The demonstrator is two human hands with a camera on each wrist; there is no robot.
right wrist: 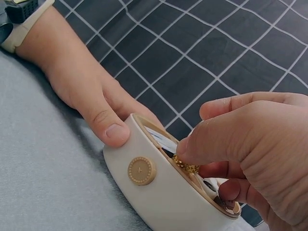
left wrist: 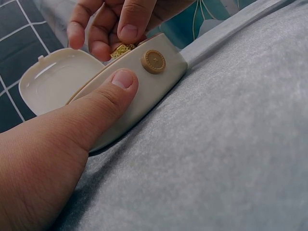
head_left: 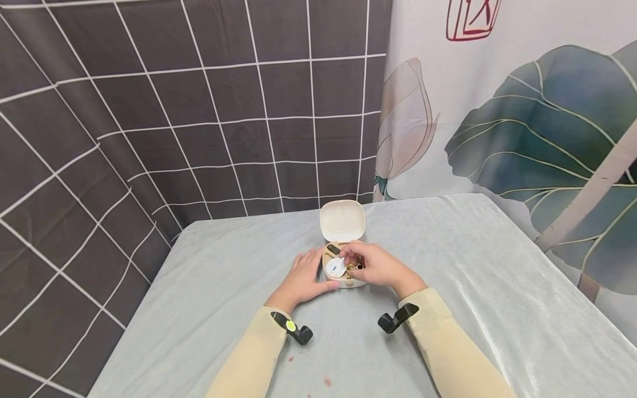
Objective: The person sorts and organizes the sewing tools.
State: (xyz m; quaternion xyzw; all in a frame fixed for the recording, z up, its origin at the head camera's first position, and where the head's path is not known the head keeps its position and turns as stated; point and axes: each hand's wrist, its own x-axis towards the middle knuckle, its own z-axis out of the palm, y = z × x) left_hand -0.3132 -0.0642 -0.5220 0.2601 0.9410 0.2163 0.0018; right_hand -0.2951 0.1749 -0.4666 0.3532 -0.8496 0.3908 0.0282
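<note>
A white storage case point(head_left: 348, 283) with a beige inner tray sits on the cloth, its lid point(head_left: 342, 221) raised at the back. My left hand point(head_left: 301, 278) rests against the case's left side with straight fingers; its thumb point(left wrist: 113, 94) lies along the front wall, beside a round beige button point(left wrist: 153, 61). My right hand point(head_left: 377, 266) reaches over the right part of the tray. Between thumb and fingers it pinches a gold dimpled ring point(right wrist: 186, 165), low at the tray's rim. Left of it in the tray lies a white disc point(head_left: 335, 267) with blue print.
A dark slim piece point(head_left: 333, 250) lies at the back of the tray, and small dark-and-white pieces point(right wrist: 210, 186) sit on its right side. Grey cloth point(head_left: 239, 260) covers the table. A dark gridded curtain point(head_left: 224, 121) and a leaf-printed curtain point(head_left: 542, 121) hang behind.
</note>
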